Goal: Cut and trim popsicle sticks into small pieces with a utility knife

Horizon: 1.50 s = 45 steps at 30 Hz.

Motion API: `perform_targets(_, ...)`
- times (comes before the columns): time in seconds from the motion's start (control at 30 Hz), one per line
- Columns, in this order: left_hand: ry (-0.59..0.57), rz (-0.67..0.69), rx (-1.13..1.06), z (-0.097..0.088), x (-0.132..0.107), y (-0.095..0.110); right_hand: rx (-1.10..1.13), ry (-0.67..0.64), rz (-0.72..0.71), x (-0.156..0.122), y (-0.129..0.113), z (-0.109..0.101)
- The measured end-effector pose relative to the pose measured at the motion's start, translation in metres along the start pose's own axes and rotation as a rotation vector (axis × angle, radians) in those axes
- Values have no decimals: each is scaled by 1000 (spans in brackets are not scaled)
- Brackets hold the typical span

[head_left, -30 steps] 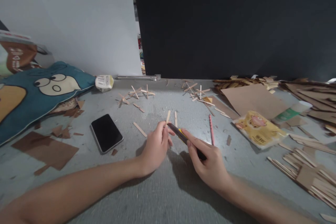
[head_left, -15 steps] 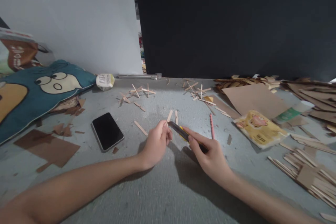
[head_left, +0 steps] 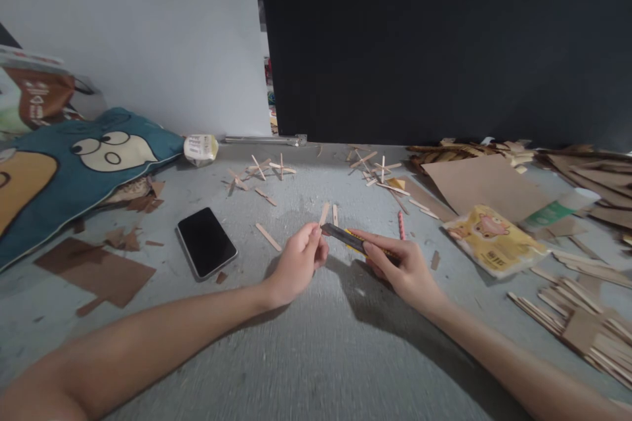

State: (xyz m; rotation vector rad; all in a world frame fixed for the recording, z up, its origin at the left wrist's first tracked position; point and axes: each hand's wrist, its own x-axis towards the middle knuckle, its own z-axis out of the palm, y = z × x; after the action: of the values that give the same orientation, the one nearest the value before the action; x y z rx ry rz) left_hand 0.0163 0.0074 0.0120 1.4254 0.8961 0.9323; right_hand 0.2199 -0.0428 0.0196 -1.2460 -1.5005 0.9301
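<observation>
My left hand (head_left: 297, 264) pinches a short wooden craft stick (head_left: 324, 213) that sticks up past the fingertips. My right hand (head_left: 403, 270) is wrapped round a black and yellow utility knife (head_left: 351, 241), whose tip meets the stick just above my left fingers. Right behind them a second craft stick (head_left: 335, 215) lies on the grey surface. Another loose stick (head_left: 268, 237) rests left of my left hand. Beyond my right hand lies a pink patterned stick-like object (head_left: 401, 225), partly hidden by that hand.
A phone (head_left: 206, 243) and cut brown cardboard (head_left: 96, 270) lie on the left, near a blue cartoon cushion (head_left: 118, 151). Small crossed-stick pieces (head_left: 282, 168) stand at the back. To the right are a yellow packet (head_left: 495, 240), a green-white tube (head_left: 561, 209) and a pile of sticks (head_left: 612, 348).
My right hand and the knife have shifted a little to the right, and the knife lies at a flatter angle. My left hand still grips the stick. The whole view has shifted slightly.
</observation>
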Motion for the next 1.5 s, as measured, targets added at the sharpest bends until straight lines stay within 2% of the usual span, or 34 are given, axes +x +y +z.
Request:
perform_targets(0.33, -35, -32, -117, -1, 3, 0, 109, -43, 107, 5, 1, -2)
perform_targets(0.63, -50, -55, -197, -3, 5, -1, 137, -65, 122, 7, 4, -4)
perform_targets(0.8, -67, -75, -254, -2, 6, -2, 98, -60, 83, 4, 4, -2)
perform_targets(0.87, -63, -66, -250, -2, 5, -1, 83, -7, 49, 2, 5, -2)
perform_targets(0.97, -43, -35, -191, 0, 3, 0, 29, 156, -14, 2, 11, -2)
perform_targets(1.07, -14, 4, -80, 2, -1, 2, -178, 265, -110, 5, 22, 0)
perform_targets(1.2, -32, 50, 79, 3, -5, 2, -488, 221, -285, 11, 34, 5)
perform_targets(1.3, -72, 92, 151, 3, -7, 0, -666, 302, -431, 10, 33, 9)
perform_targets(1.37, -101, 115, 177, 3, -8, 1, -691, 325, -515, 7, 27, 11)
perform_targets(1.5, -190, 145, 207, 5, -12, 4, -633, 238, -677, 3, 13, 16)
